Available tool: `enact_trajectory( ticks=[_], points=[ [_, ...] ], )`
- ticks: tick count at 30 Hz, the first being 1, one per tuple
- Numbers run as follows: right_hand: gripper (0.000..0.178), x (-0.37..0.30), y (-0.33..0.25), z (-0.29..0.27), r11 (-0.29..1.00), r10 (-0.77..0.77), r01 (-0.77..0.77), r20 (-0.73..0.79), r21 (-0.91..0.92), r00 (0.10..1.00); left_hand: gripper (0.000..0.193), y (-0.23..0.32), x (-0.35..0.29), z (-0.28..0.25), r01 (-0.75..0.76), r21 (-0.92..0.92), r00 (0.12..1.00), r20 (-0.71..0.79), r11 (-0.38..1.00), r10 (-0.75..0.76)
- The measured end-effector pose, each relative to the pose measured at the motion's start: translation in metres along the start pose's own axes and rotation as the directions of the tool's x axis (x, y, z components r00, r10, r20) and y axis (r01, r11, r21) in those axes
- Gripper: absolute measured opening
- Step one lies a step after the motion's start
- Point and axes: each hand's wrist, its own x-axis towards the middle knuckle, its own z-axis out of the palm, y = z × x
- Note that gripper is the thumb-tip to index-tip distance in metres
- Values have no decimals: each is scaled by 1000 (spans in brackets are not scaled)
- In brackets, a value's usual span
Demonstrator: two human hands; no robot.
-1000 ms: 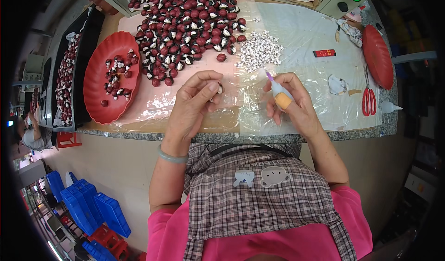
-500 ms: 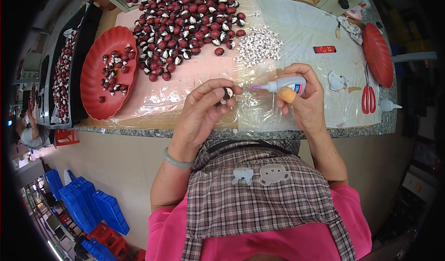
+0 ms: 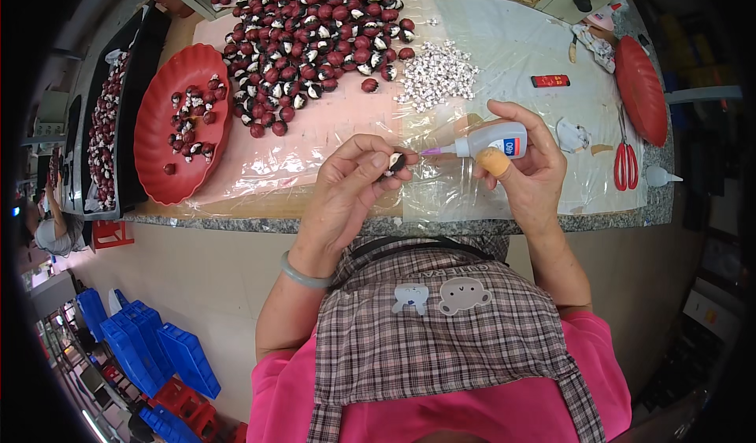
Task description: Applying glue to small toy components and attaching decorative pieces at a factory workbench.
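Note:
My left hand (image 3: 352, 177) pinches a small black-and-white figure (image 3: 395, 163) between thumb and fingers, just in from the bench's near edge. Its far side is hidden by my fingers. My right hand (image 3: 529, 167) is closed around a clear glue bottle (image 3: 487, 140) with a purple nozzle, its thumb in a tan fingertip cover. The nozzle tip points left and lies close to the figure; contact cannot be made out. Beyond my hands sit a large heap of dark red, black and white round figures (image 3: 315, 41) and a pile of tiny white pieces (image 3: 438, 77).
A red scalloped dish (image 3: 153, 140) with several figures stands at left, beside a filled black tray (image 3: 102, 140). To the right lie red scissors (image 3: 626, 167), a red box (image 3: 550, 81), another red dish (image 3: 639, 88) and a white nozzle bottle (image 3: 660, 177). Blue crates (image 3: 142, 341) stand on the floor.
The figure has turned in my left fingers, its black part now facing the nozzle. My right hand has shifted slightly right, with the bottle tilted a little differently.

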Motion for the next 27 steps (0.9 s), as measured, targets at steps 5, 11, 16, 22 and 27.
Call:
enact_trajectory(
  ticks=[5, 11, 16, 22, 27],
  points=[
    [44, -3, -1, 1, 988, -104, 109, 45, -105, 993, 23, -2, -1, -8, 11, 33, 1000, 26, 999, -12],
    [42, -6, -3, 2, 956, -196, 206, 65, -211, 978, 25, -4, -1, -6, -5, 27, 1000, 13, 1000, 5],
    [42, -6, 1, -2, 897, -247, 279, 134, -342, 960, 23, -6, -1, -6, 8, 38, 1000, 17, 999, -9],
    [41, -7, 2, -2, 871, -246, 285, 146, -400, 958, 23, -6, -1, -5, 6, 39, 1000, 23, 999, -7],
    [42, -9, -3, 5, 886, -219, 226, 65, -404, 974, 23, -6, -1, -4, 13, 36, 1000, 16, 999, -14]
  ],
)
